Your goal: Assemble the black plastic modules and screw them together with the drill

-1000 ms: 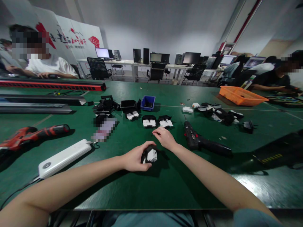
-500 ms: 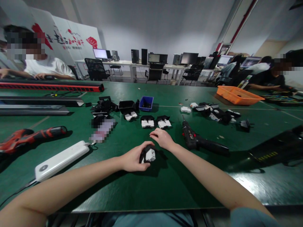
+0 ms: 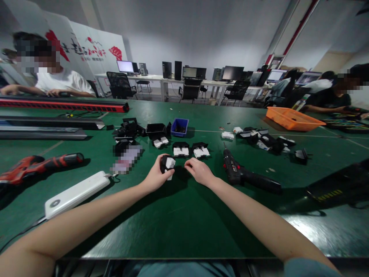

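Gripped between the thumb and fingers of my left hand [image 3: 155,176] is a small black-and-white plastic part [image 3: 169,163], held above the green table [image 3: 178,223]. My right hand [image 3: 200,171] is beside it, with fingertips pinched together; whether a small piece sits between them is hidden. Just beyond my hands lie two similar black-and-white parts [image 3: 180,150] side by side. To the right of my right hand rests a black cordless screwdriver [image 3: 239,169] with a bit fitted.
A blue bin [image 3: 179,127] stands behind the parts. Black pieces [image 3: 128,129] lie left of it, more at right near an orange basket [image 3: 294,119]. At left are a red power tool [image 3: 37,165], a white power bank-like bar [image 3: 76,194] and long rails [image 3: 52,134]. Co-workers sit at both sides.
My left hand has moved up and left with the plastic part, which is turned to a more upright angle. My right hand stays pinched in nearly the same place.
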`<state>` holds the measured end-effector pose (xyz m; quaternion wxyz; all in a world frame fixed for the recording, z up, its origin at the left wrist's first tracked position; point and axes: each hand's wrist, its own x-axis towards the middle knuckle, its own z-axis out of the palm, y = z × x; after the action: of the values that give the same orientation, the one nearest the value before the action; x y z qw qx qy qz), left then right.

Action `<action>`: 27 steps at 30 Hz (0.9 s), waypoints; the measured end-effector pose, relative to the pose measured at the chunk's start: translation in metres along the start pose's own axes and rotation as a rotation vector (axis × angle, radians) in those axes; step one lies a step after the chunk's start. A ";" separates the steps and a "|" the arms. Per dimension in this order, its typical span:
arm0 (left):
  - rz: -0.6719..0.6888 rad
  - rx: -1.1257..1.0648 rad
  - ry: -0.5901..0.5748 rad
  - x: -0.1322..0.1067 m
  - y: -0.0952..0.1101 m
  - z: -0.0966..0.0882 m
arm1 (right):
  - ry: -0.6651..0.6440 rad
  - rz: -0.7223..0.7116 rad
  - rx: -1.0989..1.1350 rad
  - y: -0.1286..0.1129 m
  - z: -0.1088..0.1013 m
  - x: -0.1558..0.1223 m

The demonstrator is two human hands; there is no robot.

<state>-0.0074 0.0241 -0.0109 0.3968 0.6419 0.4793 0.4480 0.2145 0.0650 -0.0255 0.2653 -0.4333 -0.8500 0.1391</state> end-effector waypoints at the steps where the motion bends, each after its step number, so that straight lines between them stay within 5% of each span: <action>1: -0.013 0.002 0.013 0.003 -0.002 -0.001 | 0.006 0.002 0.041 -0.001 -0.001 0.000; 5: -0.078 -0.006 0.013 0.008 -0.005 -0.003 | 0.017 0.071 0.344 -0.010 -0.001 -0.004; 9: 0.045 0.049 0.018 0.007 -0.006 -0.001 | -0.031 0.117 0.568 -0.024 0.003 -0.010; 27: 0.163 0.108 -0.066 0.004 -0.005 0.003 | 0.026 0.052 0.560 -0.037 0.007 -0.011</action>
<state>-0.0058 0.0285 -0.0156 0.3395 0.7136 0.4356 0.4311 0.1913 0.0348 -0.0178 0.3820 -0.3663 -0.7636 0.3699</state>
